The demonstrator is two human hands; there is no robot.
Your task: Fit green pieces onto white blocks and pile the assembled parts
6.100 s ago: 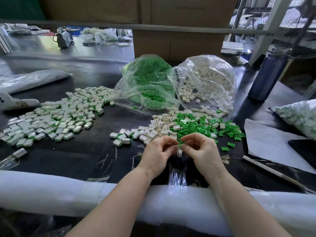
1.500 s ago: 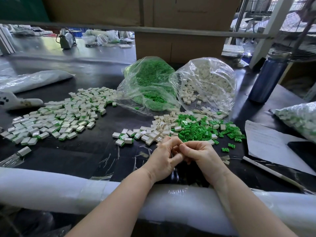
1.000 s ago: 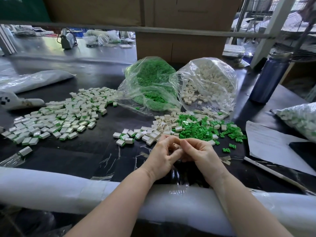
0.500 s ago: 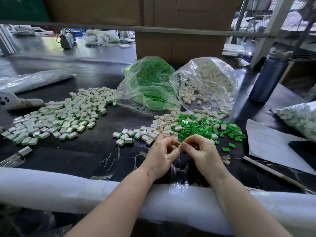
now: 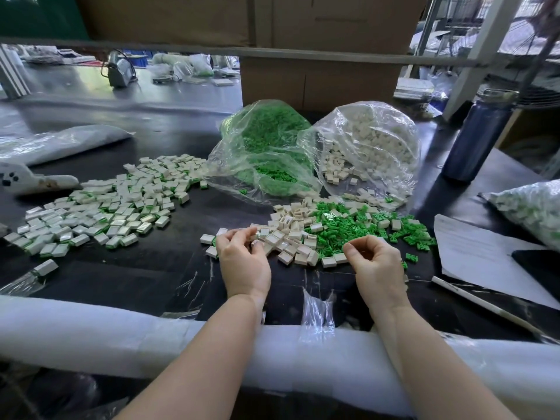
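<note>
Loose white blocks (image 5: pixel 288 231) and small green pieces (image 5: pixel 348 228) lie mixed in a heap on the black table ahead of me. A wide spread of assembled white-and-green parts (image 5: pixel 106 207) covers the table to the left. My left hand (image 5: pixel 242 262) rests at the left end of the white blocks, fingers curled, with a small pale block pinched at its fingertips. My right hand (image 5: pixel 375 265) sits at the near edge of the green pieces, thumb and forefinger pinched together. Anything between them is hidden.
A clear bag of green pieces (image 5: pixel 269 147) and a clear bag of white blocks (image 5: pixel 369 147) lie open behind the heap. A blue bottle (image 5: pixel 475 137), a paper sheet (image 5: pixel 485 259) and another filled bag (image 5: pixel 533 207) are on the right. White foam padding (image 5: pixel 91 338) covers the near table edge.
My hands were pressed together over one part near the table edge. They have parted: the left went left and forward to the white blocks, the right went right to the green pieces.
</note>
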